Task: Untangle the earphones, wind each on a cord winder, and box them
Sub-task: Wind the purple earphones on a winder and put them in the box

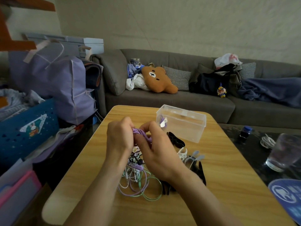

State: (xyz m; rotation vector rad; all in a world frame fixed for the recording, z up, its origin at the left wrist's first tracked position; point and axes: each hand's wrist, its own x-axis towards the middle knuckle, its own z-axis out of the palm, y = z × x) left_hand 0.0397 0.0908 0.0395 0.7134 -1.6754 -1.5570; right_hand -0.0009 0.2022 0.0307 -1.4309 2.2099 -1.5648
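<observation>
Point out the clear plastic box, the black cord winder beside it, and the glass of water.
clear plastic box (184, 128), head view, on its front wall.
black cord winder (176, 140), head view, on its middle.
glass of water (284, 154), head view, on its side.

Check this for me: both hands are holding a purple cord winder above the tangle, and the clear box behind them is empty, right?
Not quite. The head view shows the clear box already holds a wound purple earphone. The rest stands: both hands, left and right, hold the purple winder above the tangle.
</observation>
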